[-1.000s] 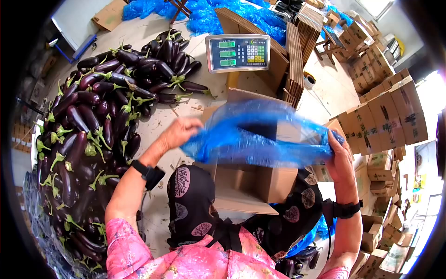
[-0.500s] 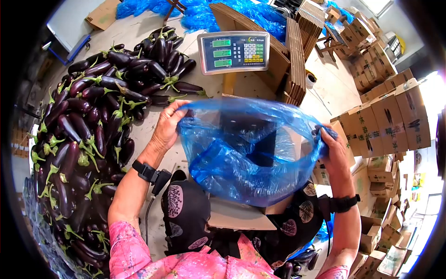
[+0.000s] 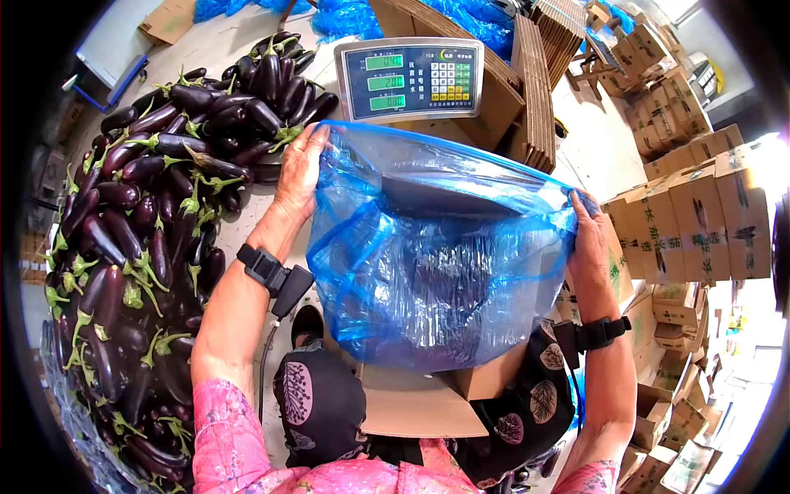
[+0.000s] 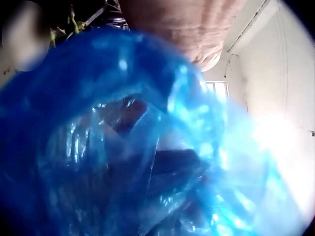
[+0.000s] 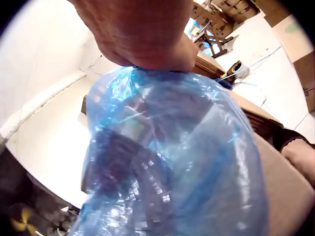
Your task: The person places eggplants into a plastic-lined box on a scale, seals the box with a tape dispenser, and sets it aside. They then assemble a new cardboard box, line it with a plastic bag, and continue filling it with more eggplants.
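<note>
A translucent blue plastic bag (image 3: 444, 272) is stretched wide between two hands, above an open cardboard box (image 3: 420, 403) that shows below it. The left hand (image 3: 301, 169) pinches the bag's upper left corner; the right hand (image 3: 589, 239) grips its upper right edge. In the left wrist view the blue film (image 4: 98, 187) fills much of the picture under part of the left hand (image 4: 182, 29). Film also hangs below the right hand (image 5: 142, 34) in the right wrist view, where its fingertips are hidden.
A large heap of eggplants (image 3: 156, 206) lies at the left. Behind the bag stands a scale display (image 3: 411, 81), with folded cardboard (image 3: 535, 99) beside it. Printed boxes (image 3: 691, 230) are stacked at the right, and more blue film (image 3: 346, 20) lies at the back.
Both hands have spread the bag wider. The left hand has moved up, and the bag's far edge now stands higher, closer to the scale display; the film covers more of the box.
</note>
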Demonstrator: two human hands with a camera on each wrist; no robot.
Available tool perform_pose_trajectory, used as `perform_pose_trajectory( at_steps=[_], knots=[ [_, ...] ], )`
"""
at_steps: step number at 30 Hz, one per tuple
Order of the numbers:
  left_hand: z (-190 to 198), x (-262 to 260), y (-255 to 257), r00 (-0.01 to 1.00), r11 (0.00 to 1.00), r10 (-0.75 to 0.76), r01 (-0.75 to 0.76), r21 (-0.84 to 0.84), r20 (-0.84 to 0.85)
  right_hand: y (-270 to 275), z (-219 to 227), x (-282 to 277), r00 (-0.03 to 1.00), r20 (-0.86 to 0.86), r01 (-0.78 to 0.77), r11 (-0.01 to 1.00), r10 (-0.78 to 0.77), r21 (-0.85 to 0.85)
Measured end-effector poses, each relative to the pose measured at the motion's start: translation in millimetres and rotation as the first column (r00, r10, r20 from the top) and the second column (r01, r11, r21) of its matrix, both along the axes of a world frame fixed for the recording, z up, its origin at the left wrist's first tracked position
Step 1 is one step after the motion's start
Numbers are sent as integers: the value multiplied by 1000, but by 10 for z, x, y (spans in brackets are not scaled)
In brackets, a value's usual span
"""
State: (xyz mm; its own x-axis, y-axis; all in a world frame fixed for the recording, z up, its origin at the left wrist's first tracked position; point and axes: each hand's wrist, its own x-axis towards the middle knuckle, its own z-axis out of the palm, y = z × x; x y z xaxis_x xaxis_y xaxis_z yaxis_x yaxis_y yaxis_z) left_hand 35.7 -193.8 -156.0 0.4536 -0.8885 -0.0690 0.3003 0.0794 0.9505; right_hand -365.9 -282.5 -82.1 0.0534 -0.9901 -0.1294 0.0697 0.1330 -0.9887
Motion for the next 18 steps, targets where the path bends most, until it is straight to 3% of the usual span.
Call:
perform_pose_trajectory(
  at_steps=[4,7,8,10,12,14,15,17,18],
  knots=[
    [-540,174,-122,946,985,-146,113,128,288,-228,-603,-344,985,-100,-123,983,137,136],
    [-702,199,84,722,944,-273,72,323,636,-173,-863,-586,897,-204,-340,908,391,245],
    [-985,259,167,687,972,-224,107,209,691,-110,-968,-685,867,-194,-390,867,460,311],
    [-1143,193,516,797,969,-246,192,156,552,133,-917,-862,840,-203,-435,848,503,303],
    [-1138,107,938,864,944,-288,186,271,412,347,-798,-1038,808,-255,-448,835,532,320],
    [-1248,224,1322,744,879,-380,105,465,550,486,-641,-1195,759,-342,-436,823,554,364],
    [-1274,271,1440,672,835,-433,47,548,601,512,-589,-1309,635,-519,-453,820,572,349],
    [-1158,314,1515,659,899,-254,-108,423,708,537,-475,-1500,313,-799,-492,807,513,326],
    [-1033,334,1542,640,917,-165,-180,355,751,594,-181,-1243,274,-912,-499,856,305,136]
  ],
)
